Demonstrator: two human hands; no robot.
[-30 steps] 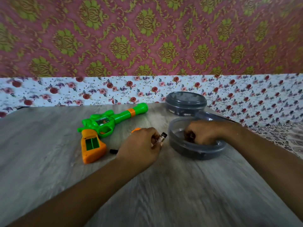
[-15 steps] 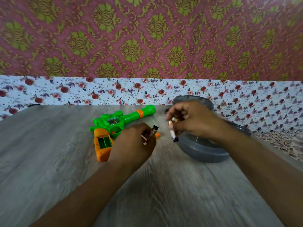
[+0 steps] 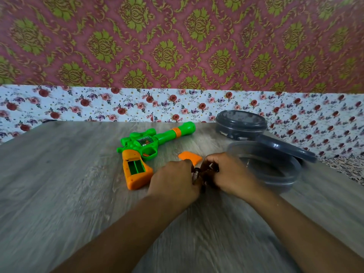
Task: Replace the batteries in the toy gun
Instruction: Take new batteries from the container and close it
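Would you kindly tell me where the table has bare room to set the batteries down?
Bare wood lies left of the toy gun and along the near edge of the table beside both forearms. It is crowded between the gun's grip, the orange cover, both hands and the open grey container.

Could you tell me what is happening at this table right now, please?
A person is swapping batteries in a toy gun, which lies on the table with its orange grip compartment open and apparently empty. The orange cover lies beside it. The left hand and right hand meet over small batteries, blurred. An open grey container sits to the right.
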